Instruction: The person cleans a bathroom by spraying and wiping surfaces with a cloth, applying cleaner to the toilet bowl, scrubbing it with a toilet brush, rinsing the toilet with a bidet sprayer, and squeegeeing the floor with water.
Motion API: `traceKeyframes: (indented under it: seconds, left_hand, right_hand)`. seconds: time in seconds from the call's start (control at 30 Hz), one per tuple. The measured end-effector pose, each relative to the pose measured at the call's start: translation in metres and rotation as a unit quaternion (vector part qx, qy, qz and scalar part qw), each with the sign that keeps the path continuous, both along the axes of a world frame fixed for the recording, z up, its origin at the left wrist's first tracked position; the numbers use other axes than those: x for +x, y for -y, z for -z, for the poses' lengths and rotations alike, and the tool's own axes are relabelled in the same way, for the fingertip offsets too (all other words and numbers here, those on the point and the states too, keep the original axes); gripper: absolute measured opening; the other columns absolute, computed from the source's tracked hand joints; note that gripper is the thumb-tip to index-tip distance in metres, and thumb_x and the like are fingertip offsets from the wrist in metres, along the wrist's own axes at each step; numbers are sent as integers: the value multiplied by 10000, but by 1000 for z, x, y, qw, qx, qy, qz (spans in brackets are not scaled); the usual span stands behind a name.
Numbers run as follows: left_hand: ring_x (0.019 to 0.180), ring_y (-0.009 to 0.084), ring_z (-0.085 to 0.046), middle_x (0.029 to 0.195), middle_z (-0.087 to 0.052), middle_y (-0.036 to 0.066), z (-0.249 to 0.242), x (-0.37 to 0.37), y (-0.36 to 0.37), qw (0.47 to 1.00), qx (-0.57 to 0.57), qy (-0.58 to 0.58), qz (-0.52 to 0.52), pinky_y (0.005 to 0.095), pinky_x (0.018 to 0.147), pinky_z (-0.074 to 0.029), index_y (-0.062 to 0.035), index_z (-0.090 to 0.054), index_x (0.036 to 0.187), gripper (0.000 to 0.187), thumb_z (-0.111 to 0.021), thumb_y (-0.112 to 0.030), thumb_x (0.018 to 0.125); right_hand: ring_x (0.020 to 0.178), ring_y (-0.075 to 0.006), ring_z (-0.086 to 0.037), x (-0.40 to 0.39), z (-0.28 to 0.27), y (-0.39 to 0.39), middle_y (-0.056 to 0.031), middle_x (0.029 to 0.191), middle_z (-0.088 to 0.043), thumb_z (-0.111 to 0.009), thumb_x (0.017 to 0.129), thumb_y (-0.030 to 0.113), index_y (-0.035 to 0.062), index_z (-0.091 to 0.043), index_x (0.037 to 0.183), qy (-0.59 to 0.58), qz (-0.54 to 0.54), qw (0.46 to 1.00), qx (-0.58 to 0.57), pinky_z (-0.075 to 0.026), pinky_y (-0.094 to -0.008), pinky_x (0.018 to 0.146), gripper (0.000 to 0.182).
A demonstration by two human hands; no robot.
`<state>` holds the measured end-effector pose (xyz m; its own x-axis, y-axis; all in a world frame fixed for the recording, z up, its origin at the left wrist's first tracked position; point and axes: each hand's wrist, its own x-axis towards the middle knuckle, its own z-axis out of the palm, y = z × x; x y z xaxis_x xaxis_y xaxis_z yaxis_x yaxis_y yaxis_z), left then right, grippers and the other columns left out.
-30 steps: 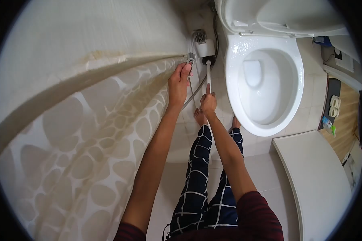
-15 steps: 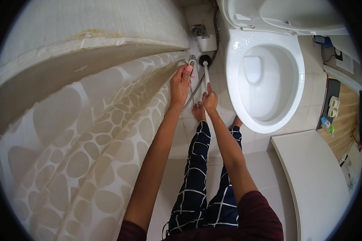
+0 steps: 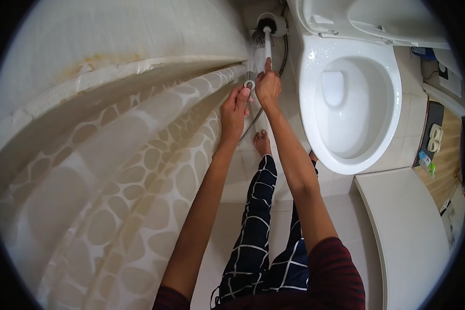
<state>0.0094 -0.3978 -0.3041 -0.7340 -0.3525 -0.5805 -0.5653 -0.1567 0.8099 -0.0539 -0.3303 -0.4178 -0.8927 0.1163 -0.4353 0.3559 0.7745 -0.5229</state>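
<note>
I monitor the work area through the head camera. The left hand [image 3: 234, 112] is closed on a handheld sprayer [image 3: 250, 84], thumb across its near end. A ring on that end faces the camera. The far end is indistinct, so I cannot tell whether water is flowing. A grey hose [image 3: 252, 123] runs along the floor below the hand.

The right hand [image 3: 268, 87] is closed around the white handle of a toilet brush [image 3: 267, 42], index finger extended along the shaft. The black brush head is at the mouth of a white brush holder [image 3: 280, 25], beside the toilet base. I cannot determine the insertion depth. The two hands are side by side, the right slightly farther forward.

To the right of the brush is a white toilet [image 3: 308, 98] with its lid [image 3: 392, 18] raised. A pebble-patterned shower curtain [image 3: 106, 227] hangs at left, below a stained white curved panel [image 3: 134, 31]. One bare foot [image 3: 262, 142] is on the tiled floor. A pair of slippers [image 3: 435, 138] lies at far right.
</note>
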Motion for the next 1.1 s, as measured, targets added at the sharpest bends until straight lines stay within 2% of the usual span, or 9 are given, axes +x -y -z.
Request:
traceKeyframes:
  seconds: [0.17, 0.37, 0.47, 0.57, 0.63, 0.67, 0.73, 0.9, 1.1]
  left_hand:
    - [519, 33, -373, 701, -512, -27, -4, -1, 1, 1000, 4, 10, -12, 173, 466, -314, -55, -582, 999, 302, -506, -320, 875]
    - [521, 31, -373, 708, -509, -30, 3, 3, 4, 1000, 6, 1, -17, 168, 463, -313, -55, -574, 1008, 305, -505, -321, 875]
    - [521, 30, -374, 712, -509, -30, 6, 8, 1, 1000, 16, 2, -22, 168, 459, -310, -55, -571, 1014, 310, -503, -324, 876]
    - [521, 30, -376, 719, -512, -27, 4, 8, 2, 1000, 14, -6, -15, 168, 457, -307, -55, -566, 1023, 312, -499, -323, 879]
    - [521, 30, -378, 723, -513, -24, 9, 12, 1, 999, 25, -18, -16, 167, 456, -304, -52, -564, 1028, 314, -496, -321, 881]
    - [521, 30, -379, 724, -512, -23, 11, 13, 1, 999, 22, -21, -14, 167, 455, -304, -51, -562, 1031, 315, -494, -321, 881]
    - [521, 31, -380, 726, -512, -21, 13, 15, 2, 999, 17, -25, -14, 168, 454, -303, -49, -558, 1038, 318, -492, -319, 883]
    - [521, 33, -382, 728, -512, -19, 2, 19, -3, 999, 27, 2, -25, 173, 453, -308, -42, -553, 1029, 324, -485, -325, 886]
    - [518, 45, -409, 719, -504, -18, -4, 26, -15, 998, 41, 11, -39, 184, 465, -328, -40, -559, 1000, 405, -455, -413, 880]
  right_hand:
    - [787, -388, -590, -26, -16, -3, -233, 830, -589, -520, 738, 129, 75, -420, 1239, 19, 97, 994, -42, -471, -451, 717, 514]
    - [824, -374, -597, -57, -33, -8, -221, 805, -610, -510, 738, 125, 35, -551, 1016, -11, -80, 994, 70, -473, -452, 725, 296]
    - [845, -367, -596, -73, -71, 0, -212, 841, -611, -506, 748, 125, 26, -560, 992, -17, -121, 990, 67, -476, -448, 733, 269]
    - [909, -318, -595, -114, -24, 8, -197, 935, -603, -544, 744, 161, -1, -522, 1036, -10, -218, 972, 86, -498, -392, 733, 334]
    - [947, -325, -579, -141, 18, 1, -195, 968, -597, -525, 743, 149, 6, -542, 1026, 8, -172, 984, 51, -492, -398, 750, 318]
    - [966, -328, -570, -145, 20, -2, -194, 985, -594, -516, 742, 143, 10, -551, 1022, 18, -148, 988, 34, -489, -401, 759, 312]
    - [970, -333, -567, -148, 21, -8, -189, 1009, -588, -493, 747, 153, 21, -565, 1021, 48, -221, 972, 60, -484, -418, 759, 313]
    - [984, -331, -563, -87, -2, -21, -189, 1073, -566, -420, 772, 206, 32, -576, 1029, 77, -303, 948, 67, -484, -450, 731, 348]
    - [984, -320, -568, -33, 3, -20, -195, 1055, -573, -470, 759, 158, 6, -563, 1060, 247, -328, 904, 119, -483, -445, 749, 350]
